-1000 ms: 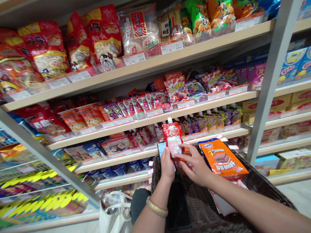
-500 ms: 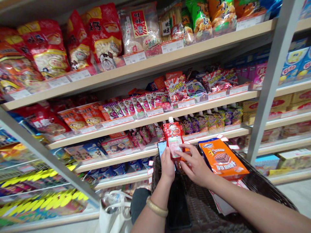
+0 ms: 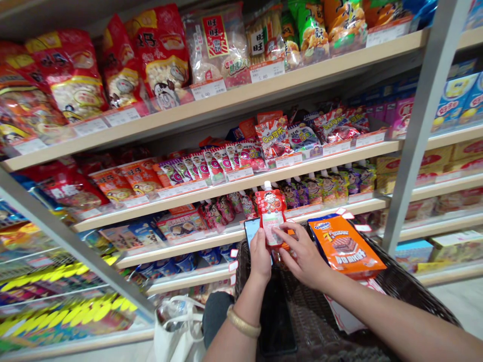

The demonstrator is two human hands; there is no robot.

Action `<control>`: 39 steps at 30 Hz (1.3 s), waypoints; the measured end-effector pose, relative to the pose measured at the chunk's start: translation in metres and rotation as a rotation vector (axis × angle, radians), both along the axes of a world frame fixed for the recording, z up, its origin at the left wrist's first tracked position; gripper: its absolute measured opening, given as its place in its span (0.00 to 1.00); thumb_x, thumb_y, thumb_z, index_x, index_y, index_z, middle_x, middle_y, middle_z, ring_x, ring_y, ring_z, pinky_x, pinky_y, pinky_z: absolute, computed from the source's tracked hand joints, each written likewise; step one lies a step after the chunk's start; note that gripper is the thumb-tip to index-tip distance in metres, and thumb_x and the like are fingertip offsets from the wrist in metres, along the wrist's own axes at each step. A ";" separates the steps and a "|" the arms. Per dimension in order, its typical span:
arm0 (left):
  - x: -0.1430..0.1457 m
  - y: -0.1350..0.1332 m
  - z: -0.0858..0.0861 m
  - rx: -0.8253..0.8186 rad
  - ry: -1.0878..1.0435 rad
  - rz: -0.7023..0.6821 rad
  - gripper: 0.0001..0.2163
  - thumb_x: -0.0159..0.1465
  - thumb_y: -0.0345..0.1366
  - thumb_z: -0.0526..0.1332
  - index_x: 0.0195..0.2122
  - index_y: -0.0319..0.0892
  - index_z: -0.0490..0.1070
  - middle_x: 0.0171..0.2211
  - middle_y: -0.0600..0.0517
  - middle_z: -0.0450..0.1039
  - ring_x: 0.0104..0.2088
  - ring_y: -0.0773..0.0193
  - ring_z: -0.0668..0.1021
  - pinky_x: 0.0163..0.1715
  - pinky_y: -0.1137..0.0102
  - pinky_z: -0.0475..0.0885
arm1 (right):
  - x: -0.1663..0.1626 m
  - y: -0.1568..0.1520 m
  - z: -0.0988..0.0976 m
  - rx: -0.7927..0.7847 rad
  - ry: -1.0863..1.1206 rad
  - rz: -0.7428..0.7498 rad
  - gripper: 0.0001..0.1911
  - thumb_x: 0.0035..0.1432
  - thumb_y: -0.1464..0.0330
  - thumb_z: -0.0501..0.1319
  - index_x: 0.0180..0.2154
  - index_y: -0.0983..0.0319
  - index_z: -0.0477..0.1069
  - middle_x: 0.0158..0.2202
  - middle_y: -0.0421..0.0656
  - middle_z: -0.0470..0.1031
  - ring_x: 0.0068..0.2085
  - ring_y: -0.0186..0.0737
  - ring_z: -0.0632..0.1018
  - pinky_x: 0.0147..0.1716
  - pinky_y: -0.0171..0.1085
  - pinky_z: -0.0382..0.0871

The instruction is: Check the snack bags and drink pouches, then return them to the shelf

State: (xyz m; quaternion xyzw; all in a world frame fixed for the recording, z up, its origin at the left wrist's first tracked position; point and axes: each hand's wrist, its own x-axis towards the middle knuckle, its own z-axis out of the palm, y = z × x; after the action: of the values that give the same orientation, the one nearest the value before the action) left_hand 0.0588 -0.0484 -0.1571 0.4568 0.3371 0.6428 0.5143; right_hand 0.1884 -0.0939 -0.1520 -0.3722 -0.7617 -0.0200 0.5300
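Note:
My left hand point(image 3: 260, 256) is closed round a red spouted jelly pouch point(image 3: 270, 211) with a white cap and a cartoon child on its front. A phone point(image 3: 252, 230) with a lit screen is held behind the pouch in the same hand. My right hand point(image 3: 304, 259) has its fingers apart, with fingertips touching the pouch's lower right part. Both hands are above a dark wicker basket point(image 3: 313, 322). To the right of my right hand, an orange Ovaltine packet point(image 3: 347, 246) lies on the basket.
Shelves point(image 3: 241, 183) of snacks stretch across in front, with similar spouted pouches point(image 3: 313, 188) behind my hands. Grey uprights point(image 3: 418, 125) divide them. A dark phone-like slab point(image 3: 277, 317) lies below my hands. A white tote bag point(image 3: 177, 332) is at the lower left.

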 end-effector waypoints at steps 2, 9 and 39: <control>0.000 0.000 0.000 0.003 -0.004 -0.010 0.23 0.60 0.56 0.61 0.39 0.38 0.77 0.38 0.46 0.81 0.38 0.59 0.80 0.43 0.66 0.73 | 0.000 0.000 0.001 -0.005 0.004 0.001 0.31 0.61 0.75 0.56 0.64 0.53 0.58 0.55 0.51 0.62 0.55 0.51 0.69 0.51 0.52 0.73; 0.000 0.000 0.002 0.015 -0.003 -0.052 0.23 0.59 0.55 0.61 0.41 0.39 0.78 0.40 0.46 0.81 0.42 0.57 0.81 0.47 0.63 0.74 | 0.001 0.000 0.001 -0.078 0.075 0.025 0.29 0.62 0.74 0.54 0.63 0.53 0.58 0.55 0.50 0.64 0.57 0.50 0.69 0.56 0.53 0.69; 0.007 -0.007 0.024 0.171 0.306 -0.078 0.18 0.53 0.34 0.69 0.45 0.42 0.72 0.45 0.47 0.77 0.47 0.57 0.78 0.51 0.63 0.72 | 0.006 0.031 0.003 -0.453 0.759 0.270 0.16 0.61 0.57 0.58 0.44 0.59 0.75 0.41 0.45 0.80 0.44 0.46 0.79 0.47 0.48 0.74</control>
State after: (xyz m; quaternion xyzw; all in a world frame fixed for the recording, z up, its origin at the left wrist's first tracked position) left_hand 0.0662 -0.0555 -0.1333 0.6040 0.3376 0.5717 0.4408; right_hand 0.1944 -0.0628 -0.1491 -0.3571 -0.5407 0.3540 0.6744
